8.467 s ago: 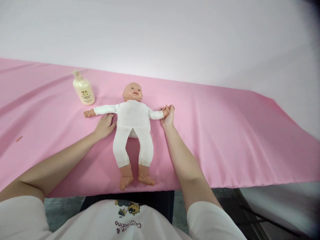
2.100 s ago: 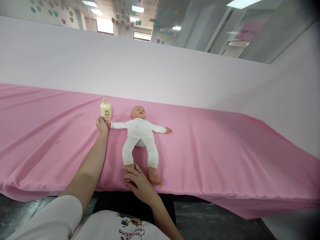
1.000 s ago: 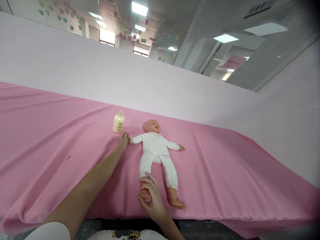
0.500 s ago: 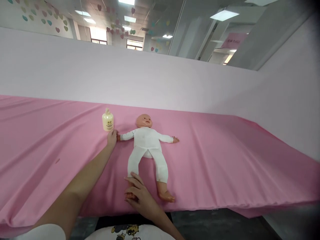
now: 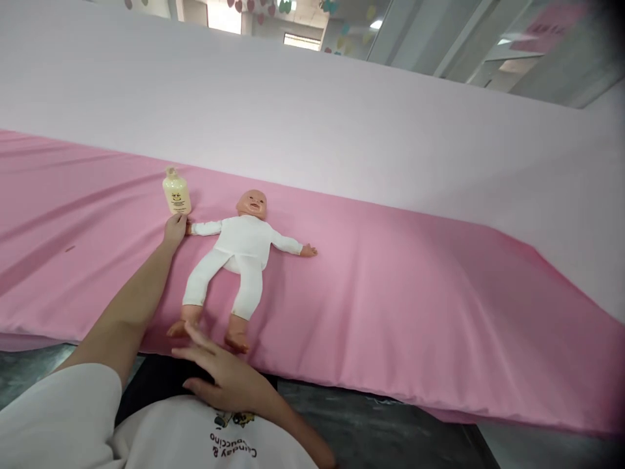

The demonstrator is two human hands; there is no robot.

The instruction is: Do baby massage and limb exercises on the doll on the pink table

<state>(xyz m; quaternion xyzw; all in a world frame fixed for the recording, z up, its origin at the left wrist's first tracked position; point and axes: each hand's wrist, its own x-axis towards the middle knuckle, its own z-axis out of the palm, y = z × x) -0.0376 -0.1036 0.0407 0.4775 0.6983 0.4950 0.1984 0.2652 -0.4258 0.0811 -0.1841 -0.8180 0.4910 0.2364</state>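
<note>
A baby doll (image 5: 241, 238) in a white suit lies face up on the pink sheet, arms spread and bare feet toward me. My left hand (image 5: 176, 229) is closed round the doll's hand at the left, which my fingers mostly hide. Just beyond my left hand stands a pale yellow lotion bottle (image 5: 176, 194) with a printed label. My right hand (image 5: 219, 374) hovers over the near edge, fingers spread and holding nothing, close to the doll's feet (image 5: 237, 333).
The pink sheet (image 5: 390, 306) covers the table, with folds and a small dark mark at the left. Behind it runs a white wall (image 5: 312, 124) topped by glass. Dark floor (image 5: 351, 423) shows below the front edge.
My right hand has come off the doll's foot and drawn back toward my body. The view has turned right and downward. My left hand stays at the doll's hand.
</note>
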